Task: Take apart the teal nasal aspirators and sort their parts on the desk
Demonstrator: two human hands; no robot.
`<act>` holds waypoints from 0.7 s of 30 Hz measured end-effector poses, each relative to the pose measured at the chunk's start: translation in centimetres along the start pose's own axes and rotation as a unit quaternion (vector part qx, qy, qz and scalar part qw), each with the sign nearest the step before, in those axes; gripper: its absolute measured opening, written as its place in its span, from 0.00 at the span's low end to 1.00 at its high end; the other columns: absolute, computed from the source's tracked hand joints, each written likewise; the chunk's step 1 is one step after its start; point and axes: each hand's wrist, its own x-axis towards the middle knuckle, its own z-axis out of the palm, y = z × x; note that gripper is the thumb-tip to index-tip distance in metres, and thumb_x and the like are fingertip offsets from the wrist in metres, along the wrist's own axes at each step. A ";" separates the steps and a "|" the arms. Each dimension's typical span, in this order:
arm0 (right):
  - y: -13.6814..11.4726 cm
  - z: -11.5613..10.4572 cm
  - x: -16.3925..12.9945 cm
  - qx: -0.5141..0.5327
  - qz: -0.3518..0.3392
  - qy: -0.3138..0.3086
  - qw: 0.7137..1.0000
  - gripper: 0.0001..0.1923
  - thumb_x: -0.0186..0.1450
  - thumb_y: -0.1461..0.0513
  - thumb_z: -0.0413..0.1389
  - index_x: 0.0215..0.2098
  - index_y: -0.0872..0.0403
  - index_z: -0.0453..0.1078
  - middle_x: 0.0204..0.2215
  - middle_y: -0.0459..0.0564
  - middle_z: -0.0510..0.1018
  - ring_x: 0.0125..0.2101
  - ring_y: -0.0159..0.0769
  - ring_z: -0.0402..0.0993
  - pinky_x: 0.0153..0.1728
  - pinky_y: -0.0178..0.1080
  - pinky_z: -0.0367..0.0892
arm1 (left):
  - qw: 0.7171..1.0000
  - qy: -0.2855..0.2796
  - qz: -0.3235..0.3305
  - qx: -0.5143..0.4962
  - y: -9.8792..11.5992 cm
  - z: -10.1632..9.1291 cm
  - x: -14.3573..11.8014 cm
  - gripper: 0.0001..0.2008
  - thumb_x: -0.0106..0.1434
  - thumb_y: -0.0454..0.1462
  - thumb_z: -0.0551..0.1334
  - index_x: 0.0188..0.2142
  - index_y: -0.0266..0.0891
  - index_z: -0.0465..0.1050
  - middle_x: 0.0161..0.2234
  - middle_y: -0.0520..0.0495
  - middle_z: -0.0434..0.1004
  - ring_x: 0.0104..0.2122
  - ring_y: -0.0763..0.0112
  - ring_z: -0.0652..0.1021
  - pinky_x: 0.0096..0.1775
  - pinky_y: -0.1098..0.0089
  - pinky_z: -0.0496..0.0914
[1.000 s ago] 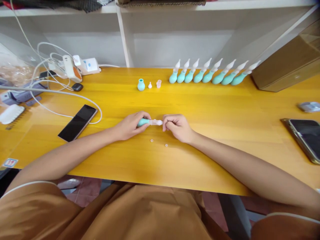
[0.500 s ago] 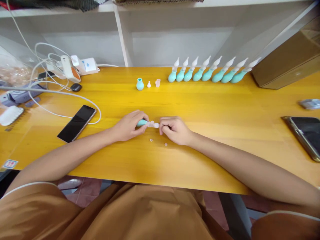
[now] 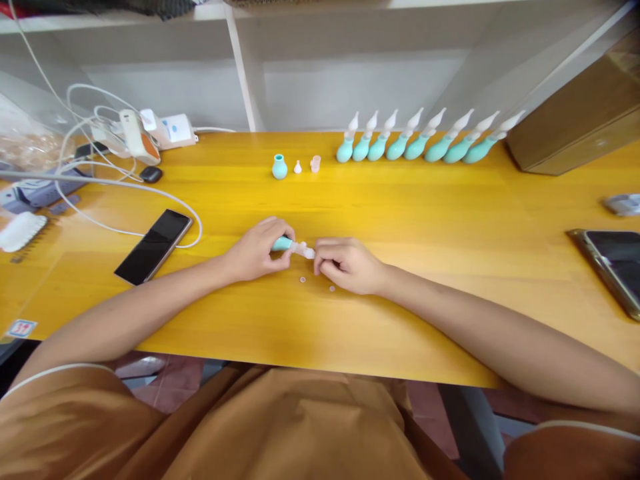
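A nasal aspirator (image 3: 283, 244) with a teal bulb and a pale, translucent neck lies between my hands, its tip pointing right. My left hand (image 3: 259, 250) is closed around the bulb end. The fingers of my right hand (image 3: 349, 265) are curled closed at the tip end and cover the very end of it. Just below on the wood lie two tiny rings, one left (image 3: 303, 280) and one right (image 3: 332, 289). Farther back stand a separate teal bulb (image 3: 279, 167), a small pink cone-shaped tip (image 3: 297, 167) and a pink connector (image 3: 315, 164).
Several assembled aspirators (image 3: 400, 143) line the back right, near a brown box (image 3: 575, 120). One black phone (image 3: 154, 247) lies left beside white cables and a power strip (image 3: 175, 131); another phone (image 3: 613, 267) lies right. A white brush (image 3: 23, 231) sits far left.
Both hands and the aspirator have shifted slightly left, and its tip tilts a little more downward. The loose parts on the table stay put.
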 end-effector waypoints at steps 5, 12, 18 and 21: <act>-0.1 0.0 0.0 -0.009 -0.020 0.034 0.999 0.15 0.70 0.72 0.52 0.31 0.54 0.76 0.29 0.45 0.77 0.28 0.31 0.72 0.33 0.34 0.65 | 1.000 -0.012 0.000 -0.005 0.0 0.0 0.0 0.08 0.76 0.40 0.60 0.51 0.41 0.70 0.46 0.42 0.80 0.46 0.58 0.79 0.51 0.57 0.75; -0.2 0.1 0.0 -0.045 -0.027 0.046 0.998 0.15 0.71 0.72 0.52 0.30 0.53 0.72 0.29 0.46 0.75 0.28 0.32 0.70 0.33 0.35 0.65 | 0.999 -0.048 0.005 0.001 0.0 0.0 0.0 0.11 0.81 0.43 0.55 0.53 0.40 0.68 0.49 0.38 0.78 0.49 0.55 0.78 0.54 0.53 0.75; 0.0 0.1 -0.1 -0.046 -0.026 0.038 0.998 0.14 0.72 0.72 0.52 0.31 0.53 0.71 0.30 0.46 0.74 0.29 0.32 0.70 0.34 0.35 0.64 | 0.998 -0.067 0.008 0.021 -0.3 -0.2 -0.2 0.14 0.82 0.46 0.54 0.54 0.39 0.70 0.49 0.37 0.79 0.49 0.53 0.79 0.53 0.53 0.76; -0.1 0.0 -0.2 -0.038 -0.032 0.021 0.999 0.13 0.72 0.71 0.52 0.32 0.53 0.71 0.31 0.46 0.74 0.29 0.32 0.69 0.34 0.35 0.64 | 0.998 -0.063 0.011 0.022 -0.2 -0.2 -0.3 0.15 0.82 0.46 0.53 0.56 0.39 0.70 0.50 0.37 0.80 0.50 0.53 0.80 0.55 0.54 0.77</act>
